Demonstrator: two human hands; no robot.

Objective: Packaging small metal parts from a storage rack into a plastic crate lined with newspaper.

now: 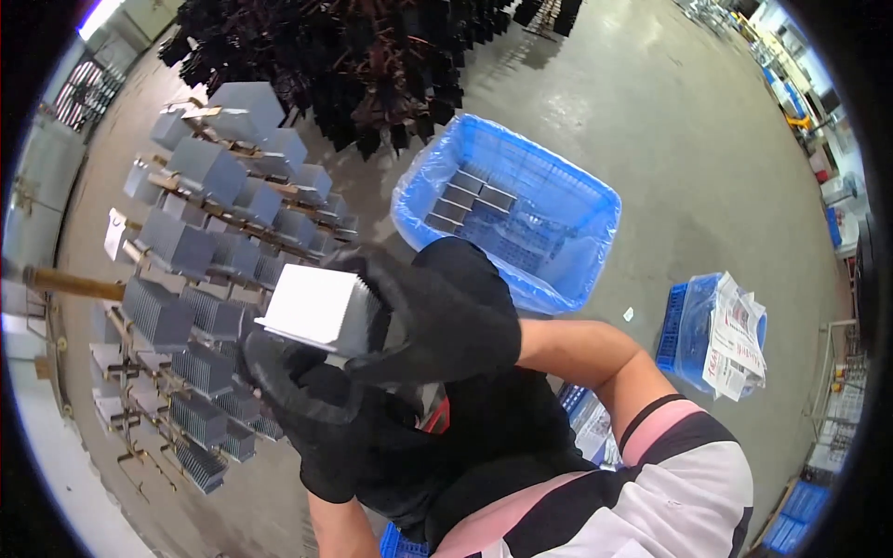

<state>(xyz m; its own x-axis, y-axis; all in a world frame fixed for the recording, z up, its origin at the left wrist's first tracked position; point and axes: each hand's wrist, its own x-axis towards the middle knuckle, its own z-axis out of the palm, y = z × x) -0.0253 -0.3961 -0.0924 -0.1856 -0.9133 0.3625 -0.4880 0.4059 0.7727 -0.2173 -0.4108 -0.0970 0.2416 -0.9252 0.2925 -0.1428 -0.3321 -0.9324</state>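
A pale, finned metal heat sink (pixel 316 305) is held up in front of me, its bright face turned upward. Around its right side my right hand (pixel 442 321), in a black glove, is closed with the fingers along the fins. My left hand (pixel 312 386), also black-gloved, curls under its lower left edge; part of those fingers is hidden behind the block. Just beyond my left hand, many grey heat sinks (pixel 206 169) hang in rows on a rack with brownish bars (pixel 74 282).
Ahead stands a blue crate (pixel 567 191) lined with clear plastic, with several heat sinks (pixel 458 200) in its left part. Dark hanging parts (pixel 372 65) crowd the far side. At the right, a smaller blue crate (pixel 672 325) carries printed paper sheets (pixel 735 339).
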